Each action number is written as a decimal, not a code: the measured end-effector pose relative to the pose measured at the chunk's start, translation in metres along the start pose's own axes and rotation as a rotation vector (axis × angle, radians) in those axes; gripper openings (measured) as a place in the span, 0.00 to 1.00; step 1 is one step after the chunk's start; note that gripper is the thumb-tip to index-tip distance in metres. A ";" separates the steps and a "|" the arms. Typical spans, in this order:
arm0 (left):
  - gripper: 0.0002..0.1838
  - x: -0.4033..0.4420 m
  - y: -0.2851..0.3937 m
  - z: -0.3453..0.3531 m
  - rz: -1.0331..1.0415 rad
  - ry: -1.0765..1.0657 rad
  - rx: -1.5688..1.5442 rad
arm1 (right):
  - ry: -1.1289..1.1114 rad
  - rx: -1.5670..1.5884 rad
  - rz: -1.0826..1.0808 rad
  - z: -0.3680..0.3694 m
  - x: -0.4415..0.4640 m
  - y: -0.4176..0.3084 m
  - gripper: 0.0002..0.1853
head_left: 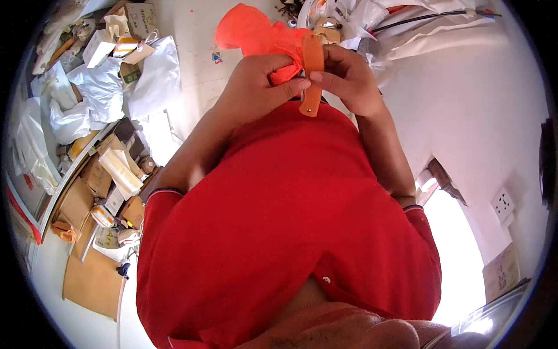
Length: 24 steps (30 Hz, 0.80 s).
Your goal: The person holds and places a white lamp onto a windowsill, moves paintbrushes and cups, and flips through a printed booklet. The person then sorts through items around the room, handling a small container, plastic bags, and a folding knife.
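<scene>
In the head view, my left hand (261, 81) is closed around a bunched piece of bright orange-red cloth-like material (250, 32), which fans out past the fingers. Its thumb tip reaches the orange folding knife (313, 64). My right hand (351, 78) pinches this knife between thumb and fingers. The knife stands nearly upright in the picture, with a rivet at its lower end. I cannot make out whether a blade is folded out. Both hands are close together in front of the red shirt.
Cardboard boxes (90, 174) and white plastic bags (99, 87) crowd the left side. More plastic wrapping (372, 17) and a dark thin rod (430, 20) lie at the top right. A power socket (503, 205) is on the right.
</scene>
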<state>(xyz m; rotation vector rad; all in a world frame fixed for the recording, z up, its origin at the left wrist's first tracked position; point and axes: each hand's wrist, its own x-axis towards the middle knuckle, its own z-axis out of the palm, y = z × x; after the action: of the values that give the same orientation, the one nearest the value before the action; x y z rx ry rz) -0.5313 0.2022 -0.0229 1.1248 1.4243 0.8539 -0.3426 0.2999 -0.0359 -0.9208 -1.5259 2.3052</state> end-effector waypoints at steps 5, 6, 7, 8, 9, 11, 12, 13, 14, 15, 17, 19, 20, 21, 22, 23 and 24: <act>0.09 -0.006 -0.004 -0.007 0.079 -0.050 0.067 | 0.040 0.005 -0.012 0.013 -0.005 0.006 0.11; 0.09 -0.008 -0.006 -0.006 0.104 0.018 0.079 | 0.082 0.000 -0.046 0.013 -0.005 0.011 0.11; 0.09 -0.010 -0.009 -0.007 0.131 0.087 0.094 | 0.123 -0.005 -0.082 0.013 -0.005 0.014 0.11; 0.08 -0.011 -0.012 -0.008 0.030 0.140 -0.053 | 0.184 0.129 -0.071 0.014 -0.005 0.013 0.11; 0.08 -0.012 -0.015 -0.010 -0.072 0.192 -0.199 | 0.244 0.265 -0.058 0.015 -0.007 0.011 0.11; 0.08 -0.012 -0.017 -0.015 -0.151 0.265 -0.347 | 0.285 0.410 -0.064 0.011 -0.006 0.011 0.12; 0.08 -0.013 -0.017 -0.016 -0.131 0.285 -0.352 | 0.270 0.420 -0.077 0.006 -0.007 0.014 0.12; 0.08 -0.015 -0.016 -0.016 -0.114 0.303 -0.358 | 0.256 0.430 -0.088 0.005 -0.007 0.016 0.12; 0.08 -0.017 -0.015 -0.016 -0.120 0.314 -0.364 | 0.254 0.456 -0.077 0.008 -0.008 0.014 0.11; 0.08 -0.019 -0.013 -0.015 -0.126 0.324 -0.371 | 0.260 0.465 -0.084 0.009 -0.008 0.015 0.11; 0.08 -0.021 -0.012 -0.015 -0.110 0.336 -0.391 | 0.273 0.476 -0.102 0.011 -0.008 0.018 0.10; 0.09 -0.021 -0.014 -0.015 -0.071 0.343 -0.418 | 0.254 0.471 -0.119 0.013 -0.009 0.017 0.10; 0.09 -0.022 -0.016 -0.016 -0.062 0.339 -0.426 | 0.245 0.469 -0.125 0.015 -0.010 0.017 0.10; 0.09 -0.022 -0.017 -0.018 -0.053 0.335 -0.434 | 0.237 0.454 -0.124 0.015 -0.010 0.019 0.10; 0.10 -0.022 -0.018 -0.019 -0.043 0.331 -0.440 | 0.228 0.439 -0.124 0.015 -0.010 0.022 0.10; 0.10 -0.022 -0.018 -0.020 -0.049 0.324 -0.443 | 0.220 0.423 -0.125 0.014 -0.010 0.023 0.10; 0.10 -0.021 -0.015 -0.021 -0.057 0.316 -0.446 | 0.203 0.404 -0.119 0.015 -0.010 0.021 0.11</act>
<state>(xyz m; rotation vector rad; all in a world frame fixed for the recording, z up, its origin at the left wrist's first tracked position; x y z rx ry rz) -0.5558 0.1793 -0.0273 0.6268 1.4137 1.2750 -0.3410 0.2743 -0.0472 -0.8917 -0.9578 2.2354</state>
